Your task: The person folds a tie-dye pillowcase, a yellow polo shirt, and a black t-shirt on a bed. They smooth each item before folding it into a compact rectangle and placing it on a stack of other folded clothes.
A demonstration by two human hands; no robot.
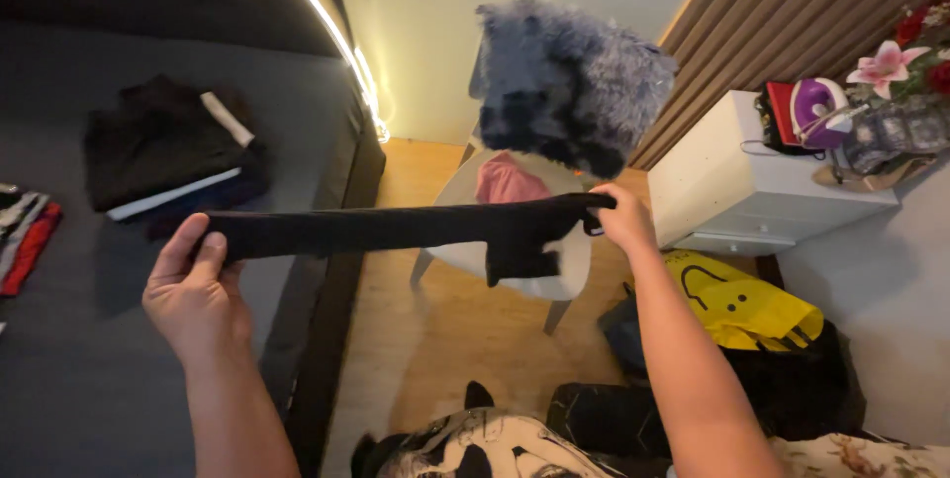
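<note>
A long black garment [396,229] is held stretched out level between both hands, above the gap between the bed and the wooden floor. The left hand [195,290] is closed on the garment's left end, with the fingers [203,252] curled over the fabric's edge and the thumb behind it. The right hand [625,219] is pinched shut on the right end, where a wider part of the fabric hangs down just left of the grip. To the left, a dark grey bed [89,359] is seen; a pile of folded dark clothes [168,156] with a white strip is laid on it at the far left, and striped red and grey folded items [25,236] are partly visible at the left edge. A lit light strip [332,28] runs along the far edge of the bed. Behind the garment a white chair [524,260] is stood on the wooden floor [435,339], with a fluffy grey-blue throw [564,82] draped over its back and a pink item [507,181] on the seat. To the right a white bedside cabinet [732,181] carries a purple-and-white iron [816,107] and pink flowers [886,64]. A yellow bag [742,305] with a black smiling face lies near the cabinet, above dark bags [792,389] on the floor.
</note>
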